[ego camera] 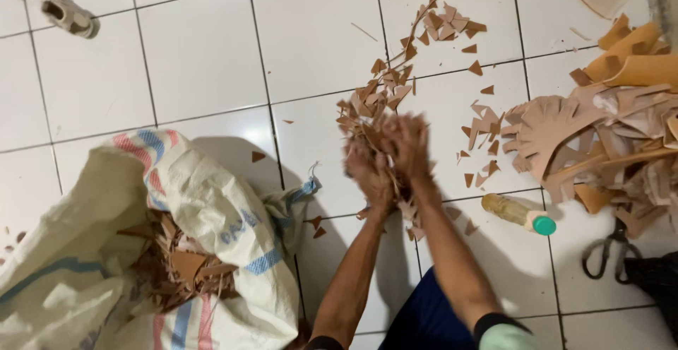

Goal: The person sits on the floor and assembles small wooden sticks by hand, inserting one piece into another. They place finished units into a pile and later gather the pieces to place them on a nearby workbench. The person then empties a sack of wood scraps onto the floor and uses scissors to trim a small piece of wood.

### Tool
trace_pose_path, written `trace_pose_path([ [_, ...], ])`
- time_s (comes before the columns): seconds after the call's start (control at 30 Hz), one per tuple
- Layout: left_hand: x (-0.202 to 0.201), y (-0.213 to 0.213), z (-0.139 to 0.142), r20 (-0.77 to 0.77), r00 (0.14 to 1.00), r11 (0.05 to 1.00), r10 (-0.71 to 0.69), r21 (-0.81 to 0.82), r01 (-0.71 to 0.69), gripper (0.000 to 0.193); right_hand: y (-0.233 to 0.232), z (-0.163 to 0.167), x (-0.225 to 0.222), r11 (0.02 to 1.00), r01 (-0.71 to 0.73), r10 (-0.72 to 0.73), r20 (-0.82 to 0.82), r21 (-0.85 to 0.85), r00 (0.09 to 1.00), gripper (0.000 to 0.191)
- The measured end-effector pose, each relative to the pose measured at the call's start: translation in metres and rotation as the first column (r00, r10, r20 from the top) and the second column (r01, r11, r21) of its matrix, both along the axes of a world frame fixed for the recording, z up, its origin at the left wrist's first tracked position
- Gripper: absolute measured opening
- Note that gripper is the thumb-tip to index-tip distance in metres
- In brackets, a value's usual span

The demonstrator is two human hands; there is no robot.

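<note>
Both my left hand (369, 170) and right hand (408, 145) press together on light, floppy tan scraps (385, 96), fingers blurred, scooped from beneath on the floor (205, 53).

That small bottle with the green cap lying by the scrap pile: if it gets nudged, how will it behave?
The bottle lies on its side on smooth tile floor, so it would probably roll rather than slide. It looks round-bodied, so a push across its length should send it off easily. It seems small and likely light. The scissors nearby might stop it.
</note>
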State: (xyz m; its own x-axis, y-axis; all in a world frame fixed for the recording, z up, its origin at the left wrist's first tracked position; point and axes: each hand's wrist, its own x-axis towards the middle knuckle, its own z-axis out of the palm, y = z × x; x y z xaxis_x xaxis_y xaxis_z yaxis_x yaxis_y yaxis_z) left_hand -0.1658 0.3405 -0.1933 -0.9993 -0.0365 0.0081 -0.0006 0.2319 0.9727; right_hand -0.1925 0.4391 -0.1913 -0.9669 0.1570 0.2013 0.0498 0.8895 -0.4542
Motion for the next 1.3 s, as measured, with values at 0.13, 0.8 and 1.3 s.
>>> trace_pose_path([
  [0.13, 0.031, -0.012, 0.018, 0.15, 0.978, 0.921, -0.144, 0.383, 0.077, 0.085, -0.043, 0.01, 0.046, 0.835, 0.022, -0.069, -0.065, -0.55, 0.996, 0.047],
  [0.8, 0.051, -0.393, 0.18, -0.156, 0.87, 0.88, 0.468, -0.01, -0.476, 0.068, -0.412, 0.182, 0.052, 0.454, -0.065, 0.223, 0.043, -0.888, 0.974, 0.051],
  [1.3, 0.112, -0.218, 0.138, -0.268, 0.961, 0.994, -0.067, -0.104, 0.04, 0.035, -0.157, 0.11, 0.178, 0.613, 0.601, -0.645, 0.115, -0.513, 0.755, 0.08],
])
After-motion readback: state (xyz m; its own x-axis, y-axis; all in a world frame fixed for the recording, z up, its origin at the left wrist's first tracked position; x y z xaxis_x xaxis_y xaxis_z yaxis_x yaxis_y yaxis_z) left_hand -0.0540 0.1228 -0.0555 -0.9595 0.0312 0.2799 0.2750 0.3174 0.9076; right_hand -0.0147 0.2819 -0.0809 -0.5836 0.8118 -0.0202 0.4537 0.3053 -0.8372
